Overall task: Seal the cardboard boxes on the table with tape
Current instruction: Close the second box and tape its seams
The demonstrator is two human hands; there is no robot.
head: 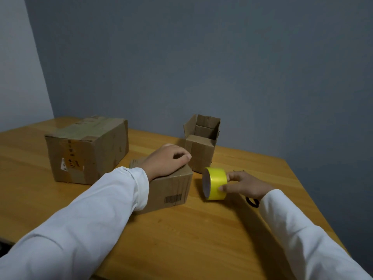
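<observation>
- The wooden, honey-coloured counter [201, 235] carried three brown cardboard boxes, a tape roll and a small dark ring-shaped object [252, 202] near the right sleeve; what that ring was could not be told
- The large brown cardboard box [88, 150] at the back left looked already closed, with old tape strips over its top seam and down its front; its long axis ran away from the person toward the wall
- The low brown cardboard box with a barcode [171, 190] sat in the middle, flaps down; no fresh yellow tape showed on it, so it seemed the one in hand and still unsealed
- The small upright brown cardboard box [201, 154] behind it stood with its flaps up and open, plainly left to do
- The left hand [165, 160] lay palm down on the barcode box's top, fingers curled, pressing the flaps shut
- The right hand [242, 184] pinched the glossy yellow tape roll [215, 182] between thumb and fingers; the roll stood on its rim on the counter just right of the barcode box, its core axis level and its hollow facing left toward that box
- By my judgement the sealing had barely begun
</observation>
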